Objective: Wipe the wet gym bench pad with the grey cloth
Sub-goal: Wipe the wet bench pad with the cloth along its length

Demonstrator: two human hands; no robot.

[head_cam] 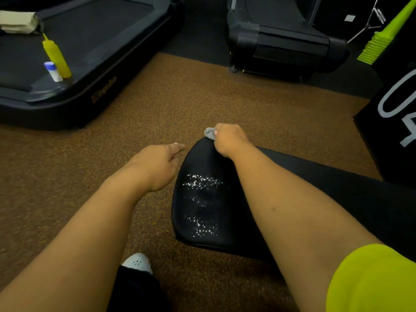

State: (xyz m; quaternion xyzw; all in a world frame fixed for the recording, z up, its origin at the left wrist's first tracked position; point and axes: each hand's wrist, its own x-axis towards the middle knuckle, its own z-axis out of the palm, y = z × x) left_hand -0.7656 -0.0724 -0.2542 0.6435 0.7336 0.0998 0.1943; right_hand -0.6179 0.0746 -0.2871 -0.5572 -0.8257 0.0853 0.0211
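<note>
The black gym bench pad [202, 199] lies low in the middle, its top speckled with white water droplets. At the pad's far tip my right hand [229, 139] grips the bunched grey cloth [209, 133], which sticks out past my fingers. My left hand [158, 164] hovers just left of the pad's far edge, fingers loosely curled with the index finger extended, holding nothing.
A treadmill deck [90, 52] at the upper left carries a yellow squeeze bottle [56, 56], a small white bottle [53, 71] and a folded cloth [18, 21]. Another black machine [286, 43] stands at the back; a black box [396, 104] is at right. Brown speckled floor [225, 97] surrounds the pad.
</note>
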